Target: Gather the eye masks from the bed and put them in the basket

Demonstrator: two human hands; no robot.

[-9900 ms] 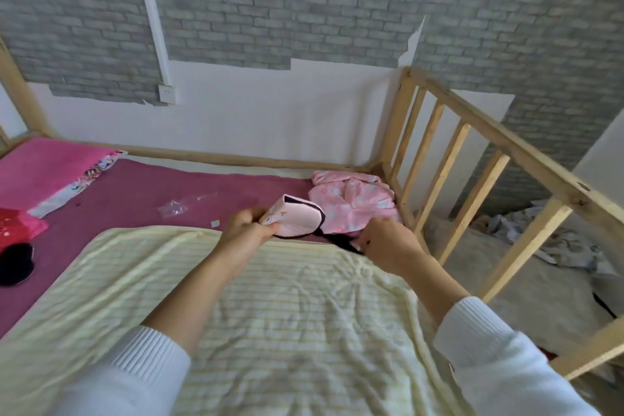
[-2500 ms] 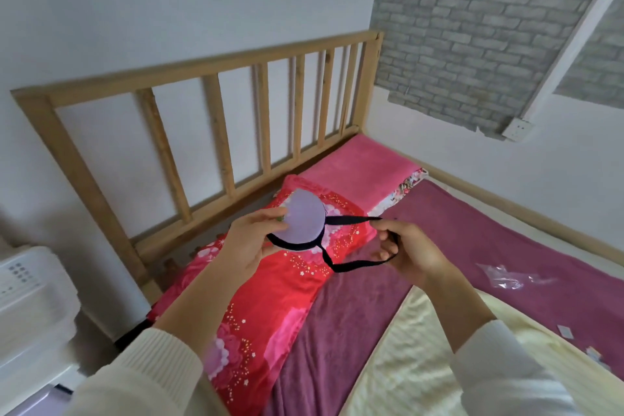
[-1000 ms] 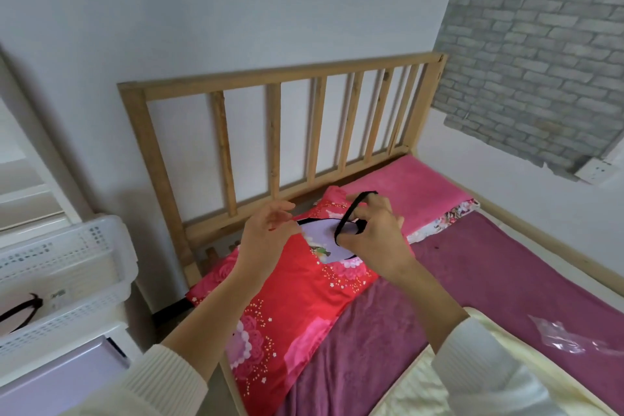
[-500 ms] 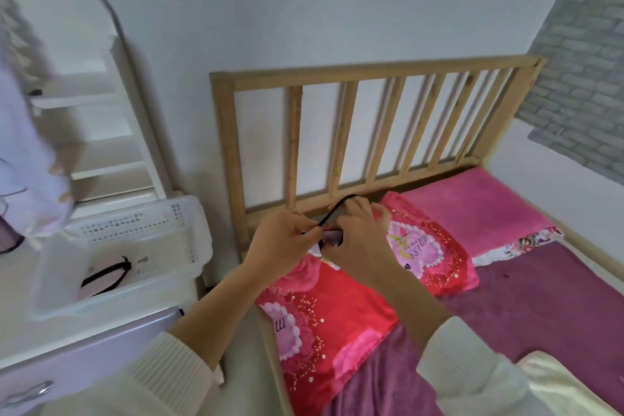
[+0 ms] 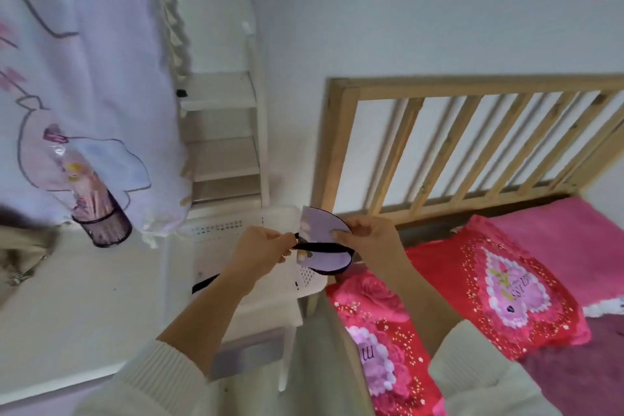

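A lilac eye mask [image 5: 322, 240] with a black strap is held between both hands, over the right end of the white plastic basket [image 5: 216, 230]. My left hand [image 5: 261, 252] pinches the strap at the mask's left side. My right hand [image 5: 369, 240] grips the mask's right edge. Inside the basket a black strap [image 5: 206, 283] of another mask shows below my left forearm; the rest of that mask is hidden.
The basket stands on a white bedside unit [image 5: 84, 307] left of the wooden headboard [image 5: 439, 132]. A dark mesh cup [image 5: 101, 216] and a pale hanging cloth [image 5: 77, 78] are at the left. Red pillows [image 5: 489, 287] lie on the bed at right.
My view has swung left from the bed to the bedside unit. Both hands carried the mask off the pillow and over the basket's right end.
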